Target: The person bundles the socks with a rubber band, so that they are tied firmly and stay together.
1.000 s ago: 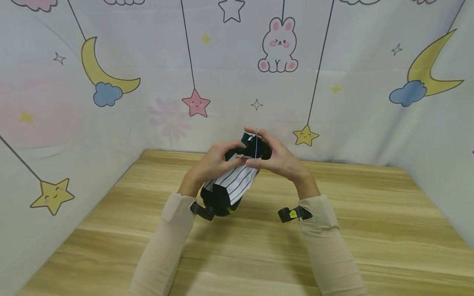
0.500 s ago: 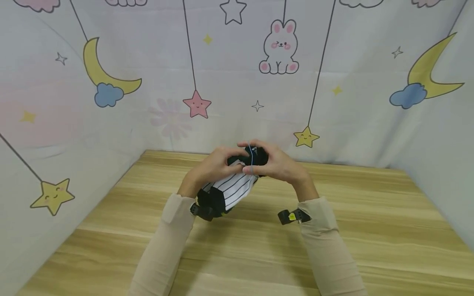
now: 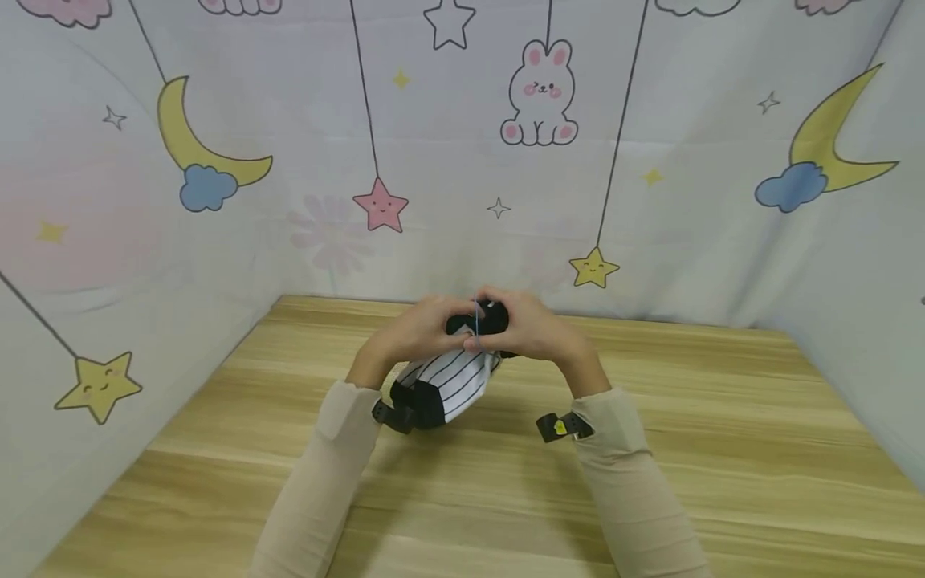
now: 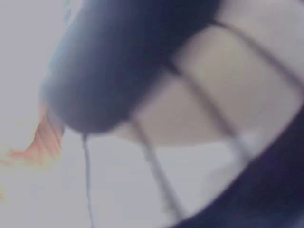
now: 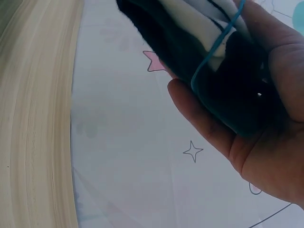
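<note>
While the blue band (image 3: 477, 321) stays stretched between finger and thumb of your right hand (image 3: 538, 329), it shifts leftward across the head view and closer to your left hand (image 3: 415, 329). Compared with a second ago, both hands sit nearer each other, fingertips almost meeting; the upper dark end (image 3: 495, 319) of the striped bundle (image 3: 457, 381) is lower, so the bundle leans flatter.

Position: bundle in front of the far edge of the desk (image 3: 614, 482), left of that edge's middle. Black lower end (image 3: 430, 404) points toward the near left corner, just beside the left wrist camera (image 3: 394, 416). Contact with the desk: cannot tell.

Left fingers: curled, thumb opposed, pinching the cloth near the dark end. The left wrist view is blurred and adds only dark and striped fabric. Right fingers: bent in a wide curve around the dark end, thumb below in the head view, holding cloth and keeping the band spread. The right wrist view shows the band crossing dark and pale folds and bending over the cloth's side; whether it closes behind, you cannot tell from here.

Meaning, as a judgement: your two hands now work as one, the left steadying the gathered cloth, the right carrying the band further along it. The band still looks taut rather than settled, so a slip off either fingertip could let it snap short.
</note>
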### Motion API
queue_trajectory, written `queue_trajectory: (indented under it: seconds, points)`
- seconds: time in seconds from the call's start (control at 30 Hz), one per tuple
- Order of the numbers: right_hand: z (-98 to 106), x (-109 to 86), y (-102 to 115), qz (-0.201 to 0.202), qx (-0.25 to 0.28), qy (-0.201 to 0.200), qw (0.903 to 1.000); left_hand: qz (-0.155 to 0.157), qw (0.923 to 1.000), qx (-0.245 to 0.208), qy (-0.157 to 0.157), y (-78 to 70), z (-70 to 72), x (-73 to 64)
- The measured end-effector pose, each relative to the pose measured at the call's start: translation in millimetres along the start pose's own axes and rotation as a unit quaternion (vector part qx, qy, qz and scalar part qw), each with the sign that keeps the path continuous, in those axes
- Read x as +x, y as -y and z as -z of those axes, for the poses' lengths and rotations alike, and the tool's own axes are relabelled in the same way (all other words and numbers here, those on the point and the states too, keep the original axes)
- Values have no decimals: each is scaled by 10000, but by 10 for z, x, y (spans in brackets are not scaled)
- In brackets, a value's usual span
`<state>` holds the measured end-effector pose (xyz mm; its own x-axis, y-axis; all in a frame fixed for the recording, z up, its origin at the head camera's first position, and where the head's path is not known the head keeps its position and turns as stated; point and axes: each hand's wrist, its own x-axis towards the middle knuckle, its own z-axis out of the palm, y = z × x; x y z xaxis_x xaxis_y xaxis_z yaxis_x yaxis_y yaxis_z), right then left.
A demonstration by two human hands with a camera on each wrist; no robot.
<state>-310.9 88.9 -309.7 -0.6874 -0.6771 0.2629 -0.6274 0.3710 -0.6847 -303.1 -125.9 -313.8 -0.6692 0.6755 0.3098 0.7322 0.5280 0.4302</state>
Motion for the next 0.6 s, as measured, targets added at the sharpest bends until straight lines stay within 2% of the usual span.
queue_trajectory:
  seconds: [0.17, 0.37, 0.43, 0.6]
  points:
    - [3, -11, -15, 4, -25, -23, 10000, 146, 9999, -15, -6, 1, -3, -24]
    - [60, -33, -66, 22, 339, -124, 9993, 459, 9977, -452, -196, -2, 11, -52]
    - [83, -45, -78, 57, 478, -224, 9986, 448, 9971, -561, -255, -4, 18, -55]
    - [97, -61, -67, 156, 919, -313, 9952, 270, 9986, -404, -225, -17, 29, -55]
